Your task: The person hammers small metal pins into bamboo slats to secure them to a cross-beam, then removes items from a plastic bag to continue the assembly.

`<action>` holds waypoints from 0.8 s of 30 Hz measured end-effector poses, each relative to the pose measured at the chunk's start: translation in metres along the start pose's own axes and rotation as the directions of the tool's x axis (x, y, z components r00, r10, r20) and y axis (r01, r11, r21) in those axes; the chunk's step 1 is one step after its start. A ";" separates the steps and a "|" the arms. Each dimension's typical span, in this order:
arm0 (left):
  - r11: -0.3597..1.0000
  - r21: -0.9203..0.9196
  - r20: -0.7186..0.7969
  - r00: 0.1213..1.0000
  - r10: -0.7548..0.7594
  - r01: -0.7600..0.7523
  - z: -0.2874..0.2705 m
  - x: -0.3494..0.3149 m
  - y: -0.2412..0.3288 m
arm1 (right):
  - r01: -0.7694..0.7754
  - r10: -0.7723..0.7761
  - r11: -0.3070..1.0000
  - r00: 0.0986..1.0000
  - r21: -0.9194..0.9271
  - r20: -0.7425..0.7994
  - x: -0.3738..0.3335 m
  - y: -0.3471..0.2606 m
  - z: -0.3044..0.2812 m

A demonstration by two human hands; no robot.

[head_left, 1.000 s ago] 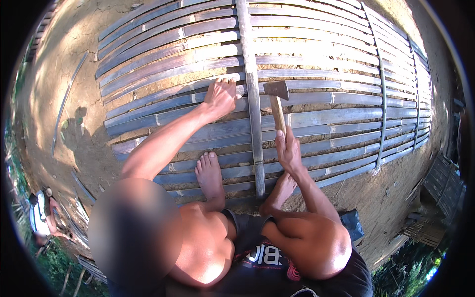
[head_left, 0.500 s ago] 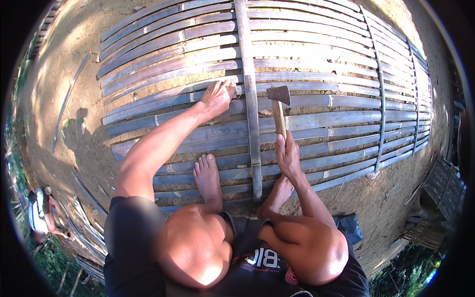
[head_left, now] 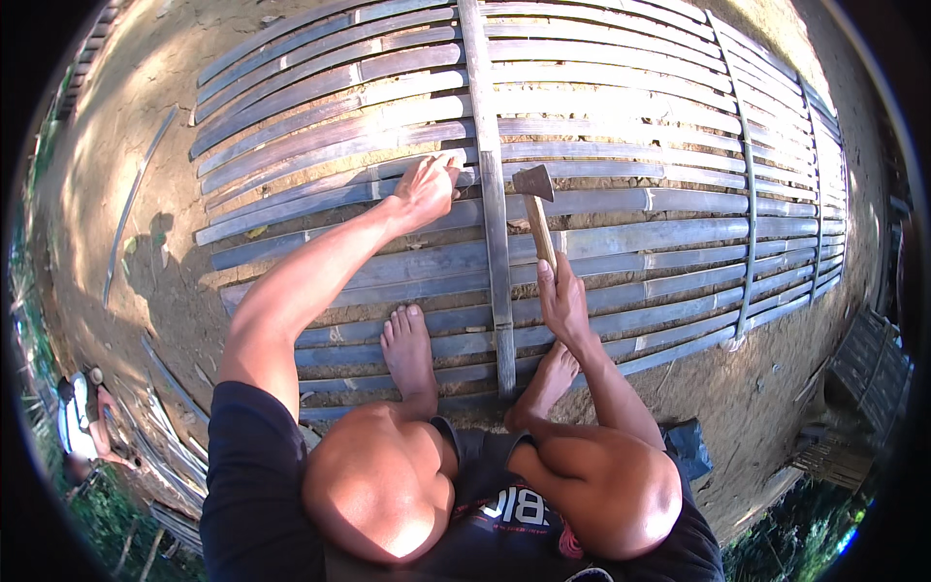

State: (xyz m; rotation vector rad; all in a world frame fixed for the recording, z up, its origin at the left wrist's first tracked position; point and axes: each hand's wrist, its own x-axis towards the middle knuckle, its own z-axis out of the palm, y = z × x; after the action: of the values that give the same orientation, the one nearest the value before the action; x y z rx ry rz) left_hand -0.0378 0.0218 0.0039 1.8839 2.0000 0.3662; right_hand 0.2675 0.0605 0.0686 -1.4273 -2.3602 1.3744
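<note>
My right hand (head_left: 564, 303) is closed round the wooden handle of a small hatchet (head_left: 539, 225). Its dark metal head is raised just right of a crosswise bamboo strip (head_left: 497, 254). Left of that strip, my left hand (head_left: 427, 190) rests at a split-bamboo slat (head_left: 335, 192), fingers pinched together near where the two meet. Whatever lies between those fingertips is hidden. The slats run side by side beneath both hands, forming a wide panel on the ground.
My bare feet (head_left: 407, 351) stand on the nearest slats. Thinner cross strips (head_left: 749, 194) span the panel on the right. A loose bamboo strip (head_left: 136, 209) lies on the dirt at left. Another person (head_left: 85, 417) is at far left beside piled strips. A dark bag (head_left: 687, 446) sits near my right knee.
The hatchet head has swung slightly left toward the crosswise strip and turned a little. My left hand stays at the same slat, with its arm barely shifted.
</note>
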 end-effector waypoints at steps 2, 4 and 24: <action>0.998 0.060 0.015 1.000 0.005 -0.006 -0.001 0.001 0.000 | 0.009 -0.006 0.998 0.999 -0.067 0.047 0.012 0.015 0.004; 0.991 0.130 0.068 0.997 0.018 -0.027 -0.004 0.003 0.002 | 0.021 -0.007 0.990 0.995 -0.138 0.100 0.024 0.023 0.004; 0.992 -0.068 0.200 0.976 -0.088 0.103 -0.024 0.016 0.003 | 0.260 -0.252 0.927 0.965 -0.269 0.068 0.040 0.038 0.019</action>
State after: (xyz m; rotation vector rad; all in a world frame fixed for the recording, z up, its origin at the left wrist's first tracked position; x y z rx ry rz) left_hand -0.0465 0.0396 0.0255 1.6981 1.9076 0.2189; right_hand 0.2624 0.0844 0.0155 -1.0970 -2.7277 1.0441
